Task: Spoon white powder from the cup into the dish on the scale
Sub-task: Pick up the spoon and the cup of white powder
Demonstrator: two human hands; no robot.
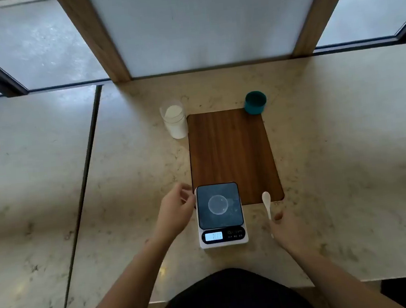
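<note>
Pale marbled worktop bearing a dark wooden board; a teal round container stands at the board's far right corner. Frosted panel behind, framed in wood.

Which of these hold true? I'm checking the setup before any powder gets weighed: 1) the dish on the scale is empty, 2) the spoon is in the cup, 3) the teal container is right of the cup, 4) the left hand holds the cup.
1) True: the clear dish on the scale shows no powder.
2) False: the spoon lies on the counter by the right hand.
3) True: the teal container stands right of the cup.
4) False: the left hand is beside the scale.
</note>
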